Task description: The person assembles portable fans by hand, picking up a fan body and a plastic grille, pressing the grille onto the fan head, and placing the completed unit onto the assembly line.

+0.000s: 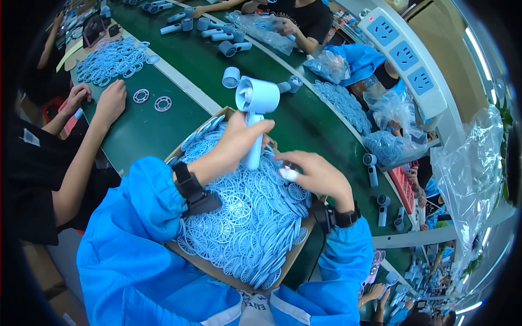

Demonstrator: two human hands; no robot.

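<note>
Over a cardboard carton heaped with light-blue spoked discs, both hands work close together. The left hand comes up from lower left, forearm angled across the carton, back of the hand toward the camera. It grips a handheld fan by the handle, thumb laid across the front, fingers wrapped behind. The right hand reaches in from lower right, wrist bent, fingers curled inward and pointing left toward the handle, apart from it. A small dark-and-white piece shows at its fingertips; cannot tell whether it's gripped. Dark bands circle both wrists, just above blue sleeves.

Fan is held above the carton's far part, nearly upright, head on top. Plain light blue, smooth finish. Head is a short wide cylinder lying sideways, its round end facing left with an inner hub visible. Handle is a straight slim bar, lower end just over the discs.

Another fan head stands on the green table, just beyond. Two pale rings lie flat to the left, near a co-worker's hands.
</note>
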